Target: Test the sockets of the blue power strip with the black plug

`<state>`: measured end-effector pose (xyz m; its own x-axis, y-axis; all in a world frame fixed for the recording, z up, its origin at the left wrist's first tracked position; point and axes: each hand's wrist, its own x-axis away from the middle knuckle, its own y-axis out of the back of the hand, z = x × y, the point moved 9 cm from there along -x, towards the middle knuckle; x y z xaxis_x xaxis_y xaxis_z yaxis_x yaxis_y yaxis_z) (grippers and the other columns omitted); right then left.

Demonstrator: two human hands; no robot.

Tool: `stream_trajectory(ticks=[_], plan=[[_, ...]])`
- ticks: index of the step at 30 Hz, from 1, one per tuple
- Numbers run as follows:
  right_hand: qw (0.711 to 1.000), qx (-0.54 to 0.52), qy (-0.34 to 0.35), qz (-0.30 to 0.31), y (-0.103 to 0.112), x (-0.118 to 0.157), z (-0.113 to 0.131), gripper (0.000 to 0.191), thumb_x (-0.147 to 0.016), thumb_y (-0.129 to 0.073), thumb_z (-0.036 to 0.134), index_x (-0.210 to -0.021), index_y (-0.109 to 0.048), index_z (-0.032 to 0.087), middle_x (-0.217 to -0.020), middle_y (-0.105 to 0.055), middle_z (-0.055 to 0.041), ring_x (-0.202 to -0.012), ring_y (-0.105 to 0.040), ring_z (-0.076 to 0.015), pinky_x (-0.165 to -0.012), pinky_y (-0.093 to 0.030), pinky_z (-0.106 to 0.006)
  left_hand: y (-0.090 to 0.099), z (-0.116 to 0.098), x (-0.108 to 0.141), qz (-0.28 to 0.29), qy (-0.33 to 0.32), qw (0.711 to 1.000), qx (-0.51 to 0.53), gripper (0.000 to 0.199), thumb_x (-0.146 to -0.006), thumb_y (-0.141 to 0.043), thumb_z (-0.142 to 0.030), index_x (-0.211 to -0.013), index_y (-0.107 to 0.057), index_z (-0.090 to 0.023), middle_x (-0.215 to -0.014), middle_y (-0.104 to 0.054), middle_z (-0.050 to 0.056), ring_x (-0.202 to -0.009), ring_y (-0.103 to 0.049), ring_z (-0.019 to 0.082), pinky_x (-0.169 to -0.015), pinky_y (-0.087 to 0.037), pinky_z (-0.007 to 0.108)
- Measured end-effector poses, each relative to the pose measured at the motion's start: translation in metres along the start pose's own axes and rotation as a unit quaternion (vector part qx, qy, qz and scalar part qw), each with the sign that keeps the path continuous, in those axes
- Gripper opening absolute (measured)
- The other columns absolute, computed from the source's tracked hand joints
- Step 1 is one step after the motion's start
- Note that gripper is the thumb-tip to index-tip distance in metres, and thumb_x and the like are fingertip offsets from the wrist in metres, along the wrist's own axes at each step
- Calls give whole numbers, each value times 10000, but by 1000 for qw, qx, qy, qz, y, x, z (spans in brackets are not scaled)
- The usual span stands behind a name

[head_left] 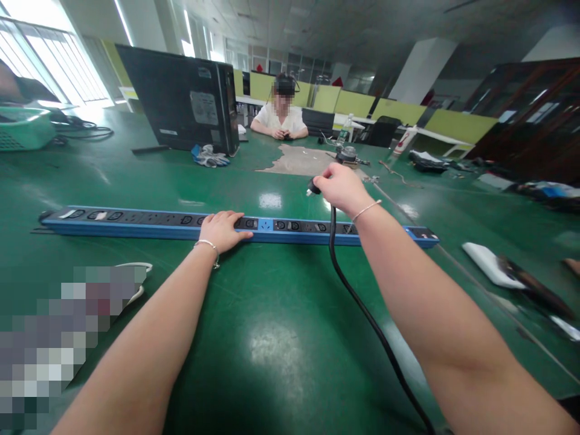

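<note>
A long blue and black power strip (149, 231) lies across the green table, with a row of sockets along its top. My left hand (222, 231) rests across its middle, thumb on the near side and fingers over the far edge, gripping it. Above the strip, right of centre, my right hand (338, 184) is closed on a black power plug (313, 187), its tip pointing left, clear of the sockets. From the plug a thick black cable (357, 296) runs down over the strip to the bottom edge.
A black computer case (181, 103) stands at the back left, with work gloves (211, 156) beside it. A green basket (25, 128) is at far left. Across the table sits a person (281, 118) holding something small. White and dark objects (492, 264) lie at right.
</note>
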<state>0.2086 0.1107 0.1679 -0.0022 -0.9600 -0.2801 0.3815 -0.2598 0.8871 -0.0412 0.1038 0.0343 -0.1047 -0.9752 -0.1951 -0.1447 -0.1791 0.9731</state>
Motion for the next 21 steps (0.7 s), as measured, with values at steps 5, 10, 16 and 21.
stream_trajectory(ticks=[5, 10, 16, 21], plan=[[992, -34, 31, 115, -57, 7, 32, 163, -792, -474, 331, -812, -554, 190, -791, -666, -55, -739, -599, -168, -666, -434, -252, 0, 1, 0, 4, 6, 1000, 18, 698, -724, -448, -685, -1288, -477, -275, -1334, -519, 52, -1239, -427, 259, -1030, -274, 411], [987, 19, 70, 144, -115, 14, 54, 199, -805, -454, 346, -890, -558, 200, -917, -677, -76, -862, -621, -198, -722, -443, -266, 0, 1, -2, 8, 12, 999, 35, 689, -704, -477, -687, -1269, -489, -291, -1330, -525, 40, -1238, -426, 261, -1031, -268, 419], [985, 67, 50, 154, -130, 11, 65, 297, -818, -417, 298, -1044, -559, 166, -1020, -667, -138, -937, -632, -242, -771, -455, -321, 1, 0, 0, 9, 14, 999, 43, 676, -716, -480, -665, -1269, -487, -276, -1331, -521, 41, -1246, -416, 252, -1038, -259, 418], [984, 76, 24, 159, -130, 7, 70, 339, -794, -445, 252, -1089, -573, 142, -1054, -658, -170, -950, -639, -257, -753, -467, -324, 2, 0, 1, 0, 12, 999, 45, 672, -713, -483, -671, -1260, -497, -281, -1329, -521, 50, -1241, -420, 255, -1033, -261, 419]])
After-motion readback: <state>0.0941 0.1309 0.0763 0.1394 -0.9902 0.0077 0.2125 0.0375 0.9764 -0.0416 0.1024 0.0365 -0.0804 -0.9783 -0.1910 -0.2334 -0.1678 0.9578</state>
